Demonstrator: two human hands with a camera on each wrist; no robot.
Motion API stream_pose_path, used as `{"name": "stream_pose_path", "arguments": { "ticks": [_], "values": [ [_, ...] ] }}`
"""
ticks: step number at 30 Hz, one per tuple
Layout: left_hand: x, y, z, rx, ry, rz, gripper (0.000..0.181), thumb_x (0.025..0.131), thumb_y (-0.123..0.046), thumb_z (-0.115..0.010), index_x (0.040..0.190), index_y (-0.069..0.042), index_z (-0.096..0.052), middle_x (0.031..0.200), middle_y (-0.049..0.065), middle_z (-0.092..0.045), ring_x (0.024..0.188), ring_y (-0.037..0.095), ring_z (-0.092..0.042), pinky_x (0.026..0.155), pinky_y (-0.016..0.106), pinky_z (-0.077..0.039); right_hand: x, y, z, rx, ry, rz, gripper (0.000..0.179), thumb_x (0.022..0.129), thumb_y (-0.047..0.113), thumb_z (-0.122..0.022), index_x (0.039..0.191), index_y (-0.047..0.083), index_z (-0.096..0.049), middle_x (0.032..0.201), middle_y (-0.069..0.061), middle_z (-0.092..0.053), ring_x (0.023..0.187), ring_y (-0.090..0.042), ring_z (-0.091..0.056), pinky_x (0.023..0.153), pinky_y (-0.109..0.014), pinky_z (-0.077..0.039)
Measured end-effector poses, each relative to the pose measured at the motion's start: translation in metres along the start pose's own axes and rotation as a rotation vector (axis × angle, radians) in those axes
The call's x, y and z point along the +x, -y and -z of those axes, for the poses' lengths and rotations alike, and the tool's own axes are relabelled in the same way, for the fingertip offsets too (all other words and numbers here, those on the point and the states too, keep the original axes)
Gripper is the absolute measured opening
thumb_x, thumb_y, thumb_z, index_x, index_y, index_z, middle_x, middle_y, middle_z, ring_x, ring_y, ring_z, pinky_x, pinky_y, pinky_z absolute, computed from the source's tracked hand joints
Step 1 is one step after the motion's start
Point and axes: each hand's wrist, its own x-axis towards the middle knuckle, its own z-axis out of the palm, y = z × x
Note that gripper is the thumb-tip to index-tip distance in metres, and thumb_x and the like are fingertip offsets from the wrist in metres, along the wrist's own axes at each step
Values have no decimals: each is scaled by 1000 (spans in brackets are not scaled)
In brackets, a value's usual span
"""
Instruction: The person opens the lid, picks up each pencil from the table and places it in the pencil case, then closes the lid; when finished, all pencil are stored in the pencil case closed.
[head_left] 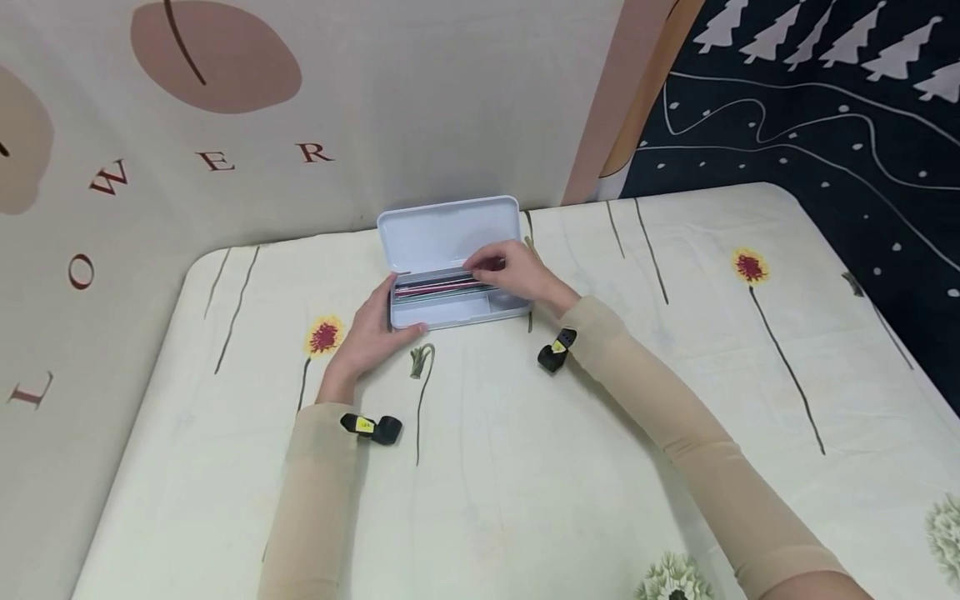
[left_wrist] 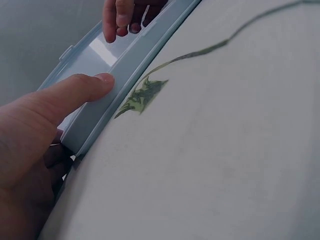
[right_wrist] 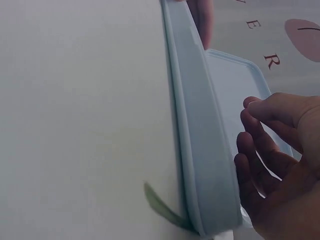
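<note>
A pale blue pencil case [head_left: 442, 315] lies on the cloth with its lid [head_left: 442, 233] raised at the back. Inside, several slim pencils [head_left: 435, 288], one of them dark red, lie lengthwise behind a front compartment. My left hand [head_left: 369, 333] grips the case's left end, thumb on the front wall and fingers round the far side. Over the case's right half, my right hand [head_left: 513, 268] has its fingers bent, with thumb and forefinger tips together near the pencils. In the right wrist view, that hand [right_wrist: 280, 145] covers part of the case; I cannot tell whether it pinches anything.
A pale cloth [head_left: 480, 467] printed with flowers and stems covers the table. Close behind the case rises a light wall hanging [head_left: 450, 100] with letters. A dark hanging [head_left: 810, 125] with white trees borders the right side. Each wrist wears a small black camera [head_left: 386, 429].
</note>
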Motion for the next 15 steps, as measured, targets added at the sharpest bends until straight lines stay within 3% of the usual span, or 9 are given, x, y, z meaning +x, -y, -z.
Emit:
{"name": "stream_pose_path", "arguments": {
  "ticks": [11, 15],
  "values": [
    [1, 1, 0, 9, -5, 6, 96, 83, -25, -76, 155, -6, -15, 155, 15, -26, 142, 32, -20, 114, 49, -17, -20, -10, 21, 53, -64, -13, 17, 91, 1, -62, 105, -4, -71, 104, -18, -68, 83, -18, -56, 72, -24, -46],
    [2, 0, 0, 25, -4, 15, 96, 83, -25, -76, 155, -5, -15, 155, 16, -25, 142, 32, -20, 114, 49, -17, -28, -11, 29, 92, -92, -68, 18, 92, 1, -61, 106, -4, -71, 104, -17, -67, 85, -21, -56, 72, -25, -45]
  ]
}}
